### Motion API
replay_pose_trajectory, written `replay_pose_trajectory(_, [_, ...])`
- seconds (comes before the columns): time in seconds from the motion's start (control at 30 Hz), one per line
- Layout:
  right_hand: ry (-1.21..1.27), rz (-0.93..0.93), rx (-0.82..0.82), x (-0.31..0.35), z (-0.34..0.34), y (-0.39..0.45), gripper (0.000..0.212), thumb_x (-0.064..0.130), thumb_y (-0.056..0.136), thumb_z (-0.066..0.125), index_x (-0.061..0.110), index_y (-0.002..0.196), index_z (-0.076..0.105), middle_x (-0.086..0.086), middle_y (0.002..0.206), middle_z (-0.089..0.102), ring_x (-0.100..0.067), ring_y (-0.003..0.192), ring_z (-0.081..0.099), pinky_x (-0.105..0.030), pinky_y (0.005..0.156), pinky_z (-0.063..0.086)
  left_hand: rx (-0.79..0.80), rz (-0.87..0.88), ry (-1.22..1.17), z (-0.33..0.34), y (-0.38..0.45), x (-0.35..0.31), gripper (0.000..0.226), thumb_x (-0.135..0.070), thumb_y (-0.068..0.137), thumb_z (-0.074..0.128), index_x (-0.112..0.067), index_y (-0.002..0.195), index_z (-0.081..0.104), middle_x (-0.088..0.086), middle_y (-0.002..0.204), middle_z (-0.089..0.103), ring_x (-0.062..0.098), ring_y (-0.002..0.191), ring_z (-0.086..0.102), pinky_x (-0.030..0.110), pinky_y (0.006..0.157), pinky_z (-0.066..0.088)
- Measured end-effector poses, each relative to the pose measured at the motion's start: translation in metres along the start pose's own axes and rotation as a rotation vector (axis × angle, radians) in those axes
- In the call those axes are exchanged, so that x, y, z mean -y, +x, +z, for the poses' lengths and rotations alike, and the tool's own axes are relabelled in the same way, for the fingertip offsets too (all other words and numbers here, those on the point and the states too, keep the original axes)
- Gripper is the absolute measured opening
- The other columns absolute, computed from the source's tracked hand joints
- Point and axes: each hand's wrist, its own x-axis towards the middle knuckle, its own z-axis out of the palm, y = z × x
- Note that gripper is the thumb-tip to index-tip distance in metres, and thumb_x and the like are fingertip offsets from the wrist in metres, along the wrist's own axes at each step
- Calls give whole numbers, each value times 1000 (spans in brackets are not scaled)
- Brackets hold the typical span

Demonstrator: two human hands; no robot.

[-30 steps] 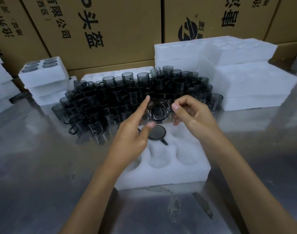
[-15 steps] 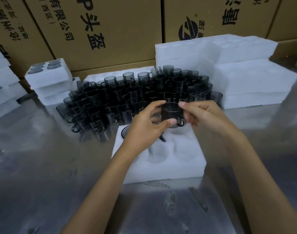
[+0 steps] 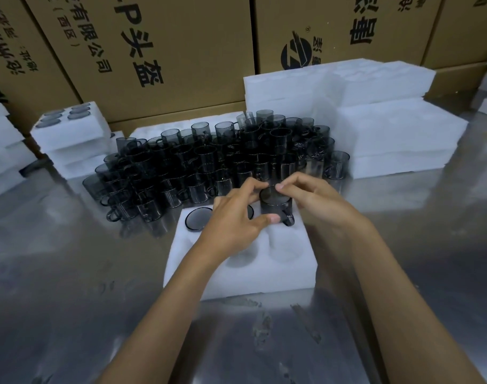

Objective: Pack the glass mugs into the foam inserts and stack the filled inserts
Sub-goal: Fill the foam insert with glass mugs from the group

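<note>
A white foam insert (image 3: 236,275) with round pockets lies on the steel table in front of me. One dark glass mug (image 3: 275,206) stands upside down in its far right pocket, handle toward me. My left hand (image 3: 234,220) pinches that mug from the left, thumb low on its side. From the right, my right hand (image 3: 311,198) grips its top edge with the fingertips. Another mug (image 3: 198,218) sits sunk in the far left pocket. A third is mostly hidden behind my left hand. Several loose dark mugs (image 3: 209,164) crowd the table behind the insert.
A stack of filled inserts (image 3: 70,139) stands at the back left. Blank foam blocks (image 3: 375,120) are piled at the back right. Cardboard boxes (image 3: 153,51) wall off the rear. The steel table (image 3: 70,300) stretches around the insert.
The mug that both hands held in the air, mouth toward me, has been turned bottom-up and lowered into the far right pocket. Both hands moved down with it.
</note>
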Motion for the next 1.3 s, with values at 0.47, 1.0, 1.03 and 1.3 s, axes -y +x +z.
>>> replay_pose_trajectory(0.47, [176, 149, 164, -18, -7, 0, 26, 54, 84, 71, 28, 80, 69, 7, 81, 72, -7, 74, 68, -18, 66, 49, -50, -10, -27, 0, 2, 1, 28, -44, 98, 55, -29, 119, 65, -16, 110, 69, 9, 122, 51, 44, 112, 34])
replay_pose_trajectory(1.0, [119, 152, 100, -21, -6, 1, 12, 26, 89, 71, 29, 100, 75, -3, 100, 77, -20, 94, 73, -33, 85, 56, 21, -98, 183, 5, 5, 8, 36, -56, 88, 62, -40, 121, 59, -6, 132, 53, 20, 128, 37, 29, 98, 26])
replay_pose_trajectory(1.03, [117, 159, 92, -22, -5, 2, 11, 25, 90, 70, 28, 98, 76, -3, 100, 77, -19, 95, 73, -33, 87, 56, 17, -90, 191, 5, 5, 8, 36, -56, 89, 61, -40, 121, 59, -6, 131, 53, 20, 127, 37, 30, 97, 26])
replay_pose_trajectory(1.3, [370, 227, 12, -16, 12, 5, 16, 15, 87, 65, 18, 95, 79, -10, 101, 76, -25, 96, 68, -42, 97, 50, -59, -15, 82, 5, 7, 10, 29, -41, 90, 66, -34, 117, 61, -12, 116, 59, 8, 119, 46, 24, 90, 36])
